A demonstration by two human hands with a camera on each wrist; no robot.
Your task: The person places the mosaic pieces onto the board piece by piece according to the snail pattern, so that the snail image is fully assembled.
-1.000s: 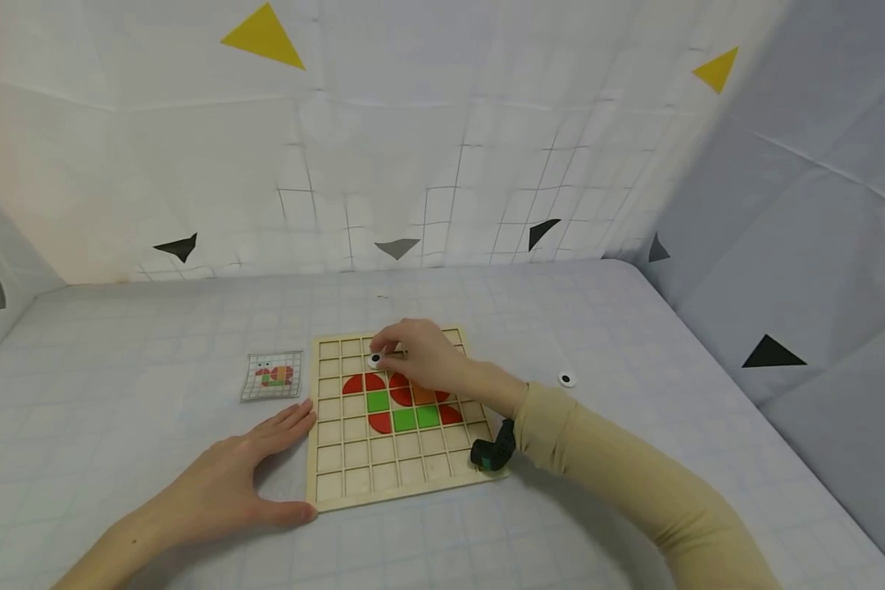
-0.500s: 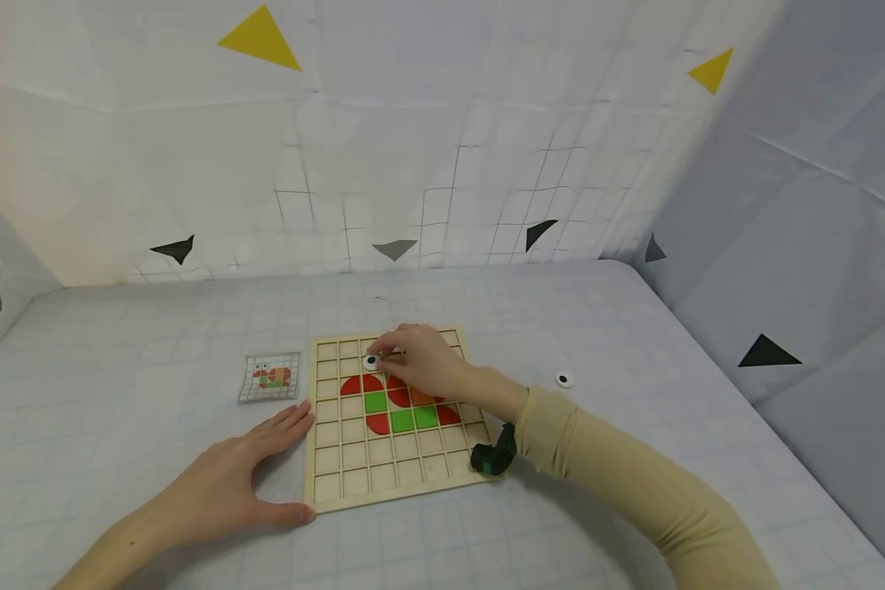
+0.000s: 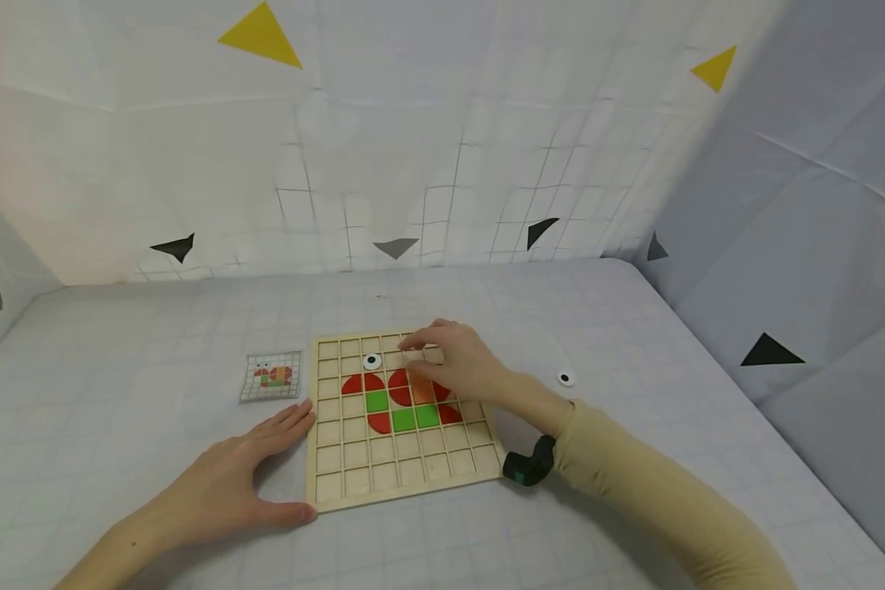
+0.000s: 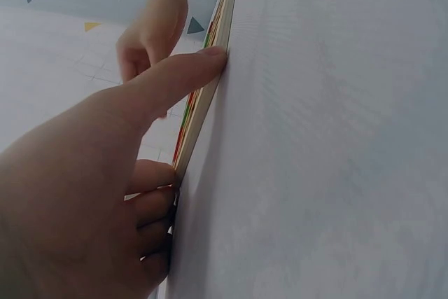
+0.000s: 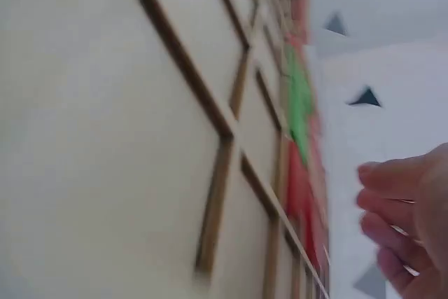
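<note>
A wooden grid board (image 3: 406,474) lies on the table with red, green and orange pieces set in its cells. One white eye piece (image 3: 372,361) with a black pupil sits in a cell near the board's upper left. My left hand (image 3: 232,483) rests on the table, thumb and fingertips touching the board's left edge; the left wrist view shows its thumb (image 4: 189,71) against that edge. Above the board's upper right is my right hand (image 3: 457,360), fingers loosely bent and nothing held between them. It hides part of the orange and red pieces. Its bent fingers (image 5: 388,208) also appear in the right wrist view.
A second eye piece (image 3: 565,378) lies on the table to the right of the board. Left of the board is a small picture card (image 3: 271,376) printed with a coloured figure on a grid. A dark device (image 3: 528,464) is at my right wrist, near the board's lower right corner.
My right hand has let go of the eye piece, which stays in its cell, and has drawn away to the right. The left hand has kept its place at the board's edge.
</note>
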